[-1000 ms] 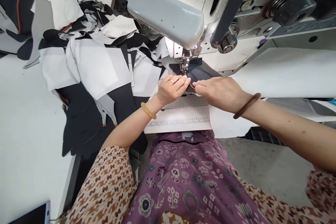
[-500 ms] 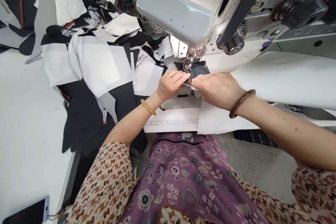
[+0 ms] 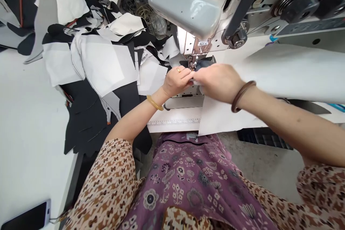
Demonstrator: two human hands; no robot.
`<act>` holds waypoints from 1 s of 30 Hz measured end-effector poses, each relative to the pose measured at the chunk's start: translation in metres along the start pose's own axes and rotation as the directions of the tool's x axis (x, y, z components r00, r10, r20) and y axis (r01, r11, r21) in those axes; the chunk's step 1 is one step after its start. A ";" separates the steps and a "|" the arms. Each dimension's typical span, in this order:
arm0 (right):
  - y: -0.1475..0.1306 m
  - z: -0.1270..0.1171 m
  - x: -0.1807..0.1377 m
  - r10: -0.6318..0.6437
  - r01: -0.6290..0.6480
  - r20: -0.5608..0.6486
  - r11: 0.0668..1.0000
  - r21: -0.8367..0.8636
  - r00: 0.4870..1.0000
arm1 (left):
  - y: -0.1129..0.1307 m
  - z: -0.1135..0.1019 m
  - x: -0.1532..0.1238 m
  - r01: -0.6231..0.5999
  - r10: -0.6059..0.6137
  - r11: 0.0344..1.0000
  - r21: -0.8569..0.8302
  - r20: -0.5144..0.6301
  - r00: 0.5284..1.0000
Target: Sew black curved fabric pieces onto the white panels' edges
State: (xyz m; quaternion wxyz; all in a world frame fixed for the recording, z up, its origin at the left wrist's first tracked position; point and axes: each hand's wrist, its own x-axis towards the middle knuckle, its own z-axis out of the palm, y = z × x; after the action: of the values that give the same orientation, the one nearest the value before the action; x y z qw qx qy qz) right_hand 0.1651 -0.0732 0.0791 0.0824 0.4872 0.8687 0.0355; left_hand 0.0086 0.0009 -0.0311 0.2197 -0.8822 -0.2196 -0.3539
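Observation:
My left hand, with a ring on one finger, is closed on the near edge of a dark fabric piece just in front of the sewing machine's presser foot. Against its fingertips, my right hand pinches the same piece; it is slightly blurred. Most of the fabric is hidden behind the hands, and only a speck of orange shows under the foot. The machine's needle area is lit from above by a grey lamp.
Black and white cut fabric pieces are heaped at the left. A phone lies at the lower left table corner. White sheet material covers the right side, and a printed ruler runs along the front edge.
My right hand has moved left and up against my left fingertips, covering the orange strip that showed between them. The whole view has shifted slightly.

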 end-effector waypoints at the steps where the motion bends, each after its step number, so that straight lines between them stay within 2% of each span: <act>1: -0.006 0.005 -0.002 -0.040 0.040 -0.002 0.999 -0.023 0.999 | 0.000 -0.001 -0.003 -0.021 0.021 1.000 -0.022 -0.013 1.000; 4: -0.015 0.020 -0.009 -0.114 0.112 -0.026 0.992 -0.059 0.993 | 0.001 -0.004 -0.011 -0.075 0.077 0.994 -0.078 0.021 0.997; 6: -0.012 0.026 -0.012 -0.117 0.115 -0.032 0.992 -0.058 0.993 | 0.003 -0.004 -0.014 -0.056 0.061 0.995 -0.084 0.056 0.997; 11: -0.002 0.025 -0.011 -0.104 0.103 -0.032 0.994 -0.038 0.994 | 0.012 0.005 -0.018 0.150 -0.138 0.973 -0.176 0.078 0.987; 14: -0.002 0.021 -0.006 -0.075 0.074 -0.022 0.996 -0.050 0.997 | 0.009 0.009 -0.018 0.208 -0.199 0.956 -0.206 0.064 0.978; 19: -0.011 0.021 0.005 -0.044 0.040 -0.045 0.995 -0.087 0.998 | -0.002 0.008 -0.014 0.108 -0.116 0.981 -0.162 -0.041 0.992; 23: -0.024 0.028 0.003 -0.012 0.006 -0.117 0.998 -0.057 0.993 | -0.002 0.000 -0.009 0.008 -0.024 0.991 -0.130 -0.122 0.992; 26: -0.029 0.040 -0.009 0.111 -0.112 -0.111 0.994 -0.003 0.988 | 0.001 -0.005 -0.005 -0.059 0.052 0.989 -0.135 -0.055 0.997; 30: -0.022 0.065 -0.031 0.263 -0.272 0.078 0.953 0.137 0.962 | 0.002 -0.008 -0.004 -0.079 0.094 0.982 -0.171 0.078 0.993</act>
State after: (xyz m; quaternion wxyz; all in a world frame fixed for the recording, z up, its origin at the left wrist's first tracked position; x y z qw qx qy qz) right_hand 0.1742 -0.1127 0.0157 0.0665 0.6059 0.7921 -0.0319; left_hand 0.0027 -0.0063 -0.0288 0.1501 -0.9206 -0.1597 -0.3233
